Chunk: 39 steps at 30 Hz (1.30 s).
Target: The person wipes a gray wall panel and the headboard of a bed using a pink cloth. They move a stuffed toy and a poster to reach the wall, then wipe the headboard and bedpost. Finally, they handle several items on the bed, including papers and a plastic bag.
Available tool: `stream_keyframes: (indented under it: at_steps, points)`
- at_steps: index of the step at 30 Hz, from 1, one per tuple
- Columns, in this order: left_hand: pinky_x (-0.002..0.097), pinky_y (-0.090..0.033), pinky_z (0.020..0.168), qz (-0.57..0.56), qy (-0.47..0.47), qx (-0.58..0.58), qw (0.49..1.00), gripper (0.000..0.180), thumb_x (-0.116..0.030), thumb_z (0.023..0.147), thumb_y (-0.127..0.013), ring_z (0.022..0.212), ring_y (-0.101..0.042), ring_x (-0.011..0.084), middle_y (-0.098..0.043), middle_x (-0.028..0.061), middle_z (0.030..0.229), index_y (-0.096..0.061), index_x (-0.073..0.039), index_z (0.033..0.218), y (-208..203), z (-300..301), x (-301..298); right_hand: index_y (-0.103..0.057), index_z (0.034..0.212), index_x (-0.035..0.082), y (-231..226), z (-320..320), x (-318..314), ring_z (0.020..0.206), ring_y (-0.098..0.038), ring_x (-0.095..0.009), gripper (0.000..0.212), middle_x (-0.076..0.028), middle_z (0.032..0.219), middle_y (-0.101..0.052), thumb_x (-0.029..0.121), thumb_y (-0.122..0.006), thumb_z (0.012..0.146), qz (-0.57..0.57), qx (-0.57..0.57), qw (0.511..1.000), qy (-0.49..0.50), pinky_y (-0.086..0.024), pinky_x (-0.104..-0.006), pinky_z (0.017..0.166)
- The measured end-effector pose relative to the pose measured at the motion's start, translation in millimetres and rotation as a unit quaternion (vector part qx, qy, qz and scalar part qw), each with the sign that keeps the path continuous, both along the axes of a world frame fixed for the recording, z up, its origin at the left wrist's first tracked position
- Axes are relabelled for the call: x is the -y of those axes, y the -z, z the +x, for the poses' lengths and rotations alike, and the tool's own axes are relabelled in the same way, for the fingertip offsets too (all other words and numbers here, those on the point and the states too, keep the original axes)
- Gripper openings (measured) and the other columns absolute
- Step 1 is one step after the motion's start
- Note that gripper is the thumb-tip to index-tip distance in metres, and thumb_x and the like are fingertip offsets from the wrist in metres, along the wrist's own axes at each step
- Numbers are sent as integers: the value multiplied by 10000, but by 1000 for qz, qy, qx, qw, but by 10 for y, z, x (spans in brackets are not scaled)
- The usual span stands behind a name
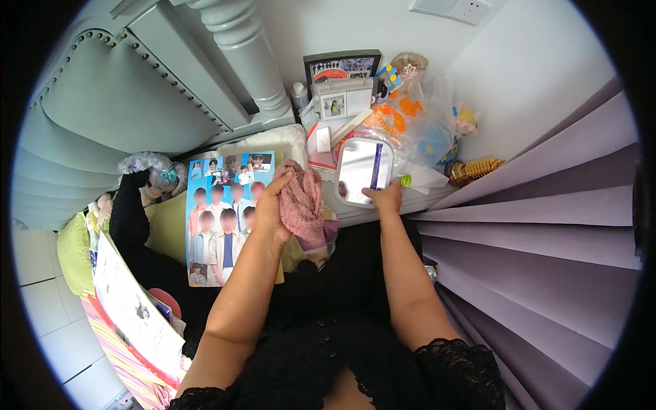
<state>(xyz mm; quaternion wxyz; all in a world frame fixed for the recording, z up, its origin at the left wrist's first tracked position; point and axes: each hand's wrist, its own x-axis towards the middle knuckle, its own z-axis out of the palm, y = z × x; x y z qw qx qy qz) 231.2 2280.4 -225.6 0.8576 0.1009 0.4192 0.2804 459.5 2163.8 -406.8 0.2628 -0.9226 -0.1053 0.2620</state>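
Note:
My left hand (275,210) is closed around a bunched pink fluffy cloth (301,200), which hangs just left of the mirror. My right hand (385,197) grips the lower right corner of a white-framed rectangular mirror (354,170), its thumb over the lower edge. The mirror's reflecting face is turned up toward me, and a narrow dark blue-purple strip shows along its right side. Beneath the mirror is a light bedside surface (418,199). Beside my left forearm, a glossy poster (225,179) with a group photo leans on a green cushion (166,229).
Behind the mirror are a clear plastic bag (432,104) with orange print, a dark picture frame (369,57), a small white photo stand (359,99) and a gold brush-like item (476,169). A purple curtain (533,212) hangs on the right; a padded headboard (130,102) stands left.

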Motion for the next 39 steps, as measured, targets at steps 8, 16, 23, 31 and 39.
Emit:
stream_keyframes:
  at_steps: [8, 16, 23, 31, 39]
  points:
    - [458, -530, 828, -7, 10, 39, 999, 363, -206, 875, -582, 939, -632, 311, -633, 154, 1071, -526, -15, 1179, -29, -104, 1, -629, 913, 6, -764, -45, 43, 708, -584, -154, 184, -85, 795, -647, 130, -712, 805, 230, 86, 969, 32, -467, -313, 664]
    - [437, -518, 847, 31, -9, 49, 998, 378, -201, 890, -555, 969, -627, 305, -631, 171, 1100, -514, 4, 1205, -315, -188, 77, -591, 913, 25, -1342, -55, 205, 753, -644, -329, 162, -170, 810, -658, 150, -660, 836, 225, 239, 944, -42, -487, -401, 694]
    - [433, -512, 848, 61, -39, 61, 996, 389, -221, 881, -576, 975, -620, 293, -621, 157, 1110, -519, -14, 1205, -437, -383, 37, -562, 929, 46, -1342, -314, 41, 744, -625, -405, 138, -187, 784, -644, 162, -618, 880, 278, 272, 918, -80, -478, -453, 669]
    - [441, -515, 841, 70, -45, 71, 994, 379, -233, 875, -587, 958, -622, 293, -623, 153, 1083, -524, -17, 1180, -461, -476, 53, -530, 952, 49, -706, -320, 185, 778, -623, -419, 149, -207, 807, -636, 175, -592, 905, 229, 284, 924, -114, -477, -461, 669]
    - [439, -515, 853, 59, -36, 58, 996, 397, -209, 881, -586, 966, -623, 297, -619, 161, 1090, -505, -4, 1211, -542, -406, 109, -544, 944, 32, -906, -288, 155, 719, -631, -271, 142, -146, 796, -638, 151, -611, 904, 269, 238, 932, -46, -480, -380, 668]
